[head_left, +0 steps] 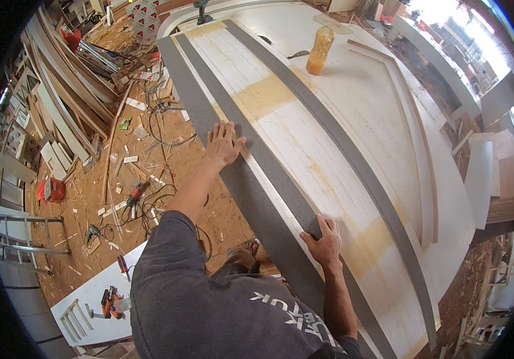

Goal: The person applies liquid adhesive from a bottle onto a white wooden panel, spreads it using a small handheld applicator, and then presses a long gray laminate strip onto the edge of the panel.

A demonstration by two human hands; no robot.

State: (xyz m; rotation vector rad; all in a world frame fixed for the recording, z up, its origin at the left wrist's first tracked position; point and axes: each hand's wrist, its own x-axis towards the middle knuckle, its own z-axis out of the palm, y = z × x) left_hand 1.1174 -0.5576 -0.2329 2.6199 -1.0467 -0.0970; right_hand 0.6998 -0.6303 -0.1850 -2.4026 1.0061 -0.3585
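A long white panel (pixel 287 128) with yellowish, glue-like patches lies across the worktable, with dark grey strips running along it. My left hand (pixel 224 143) lies flat, fingers stretched, across the gap between the wide grey outer strip (pixel 257 206) and the narrower grey inner strip (pixel 269 161). Nearer to me, my right hand (pixel 326 240) rests on the inner strip, its thumb spread from its fingers; the undersides of the fingers are hidden. Another grey strip (pixel 340 143) runs along the panel's right side.
A bottle of amber liquid (pixel 320 51) stands on the far tabletop. A cordless drill (pixel 202 11) is at the far end. Cables, offcuts and an angle grinder (pixel 137 194) litter the left floor. Orange power tools (pixel 112 303) lie on a low white board (pixel 83 335).
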